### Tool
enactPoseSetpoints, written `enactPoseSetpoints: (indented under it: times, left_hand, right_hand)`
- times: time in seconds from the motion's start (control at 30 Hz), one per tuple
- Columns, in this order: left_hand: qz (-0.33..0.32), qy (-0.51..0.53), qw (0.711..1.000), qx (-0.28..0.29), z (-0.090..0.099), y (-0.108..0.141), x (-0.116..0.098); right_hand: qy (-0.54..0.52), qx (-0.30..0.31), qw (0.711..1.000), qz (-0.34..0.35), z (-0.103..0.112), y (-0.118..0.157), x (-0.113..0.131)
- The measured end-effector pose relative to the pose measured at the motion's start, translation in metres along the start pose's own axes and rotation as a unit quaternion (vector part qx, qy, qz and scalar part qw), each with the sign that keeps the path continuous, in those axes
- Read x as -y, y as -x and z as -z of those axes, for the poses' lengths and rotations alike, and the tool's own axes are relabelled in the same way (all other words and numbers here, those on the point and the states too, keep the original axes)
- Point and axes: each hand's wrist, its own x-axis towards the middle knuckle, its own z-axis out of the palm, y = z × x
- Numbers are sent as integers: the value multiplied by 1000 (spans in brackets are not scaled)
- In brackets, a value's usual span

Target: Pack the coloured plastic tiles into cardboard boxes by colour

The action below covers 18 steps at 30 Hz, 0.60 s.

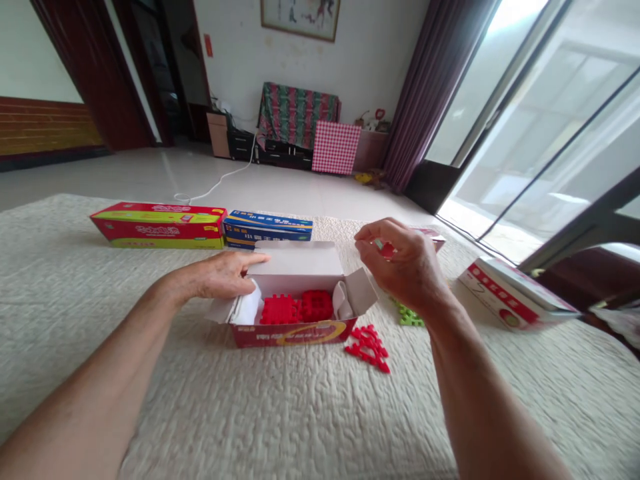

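Observation:
An open red cardboard box (295, 334) lies on the quilted bed cover, its white flaps folded up. Inside are red interlocking plastic pieces (280, 310) between white paper wads (246, 303). My left hand (220, 275) grips the box's left end, thumb by the paper and index finger stretched along the back flap. Raised beyond the box's right end is my right hand (403, 263), fingers curled into a pinch. Red shows in the gap of that hand; I cannot tell whether it is held or behind. Loose red pieces (369, 349) lie right of the box.
Behind stand a long red-and-green box (160, 227) and a blue box (269, 229). Green pieces (411, 315) lie partly under my right forearm. A white-and-red box (517, 297) sits at the right, and another red box (434, 239) shows behind my right hand.

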Motion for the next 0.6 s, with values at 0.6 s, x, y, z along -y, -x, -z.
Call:
enactPoseSetpoints:
  times: [0.6]
  left_hand:
    - [33, 18, 997, -73, -14, 15, -3]
  right_hand:
    - [19, 323, 939, -117, -13, 108, -43]
